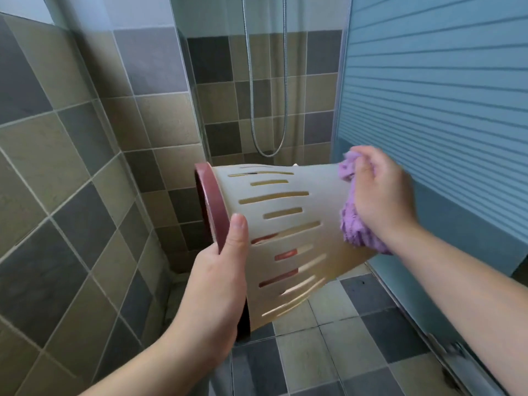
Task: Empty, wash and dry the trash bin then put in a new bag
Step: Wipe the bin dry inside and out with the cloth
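Observation:
A cream plastic trash bin (285, 224) with long slots and a dark red rim (211, 201) is held sideways in the air, its mouth facing left and its base to the right. My left hand (223, 270) grips the rim from below, thumb on the outer wall. My right hand (380, 195) clutches a bunched purple cloth (353, 224) pressed against the bin's base. The inside of the bin is hidden.
Tiled walls (71, 167) close in on the left. A shower hose (254, 110) hangs behind a glass panel. A blue striped frosted sliding door (434, 95) stands at right, its floor track (445, 347) running along the tiled floor (328, 338).

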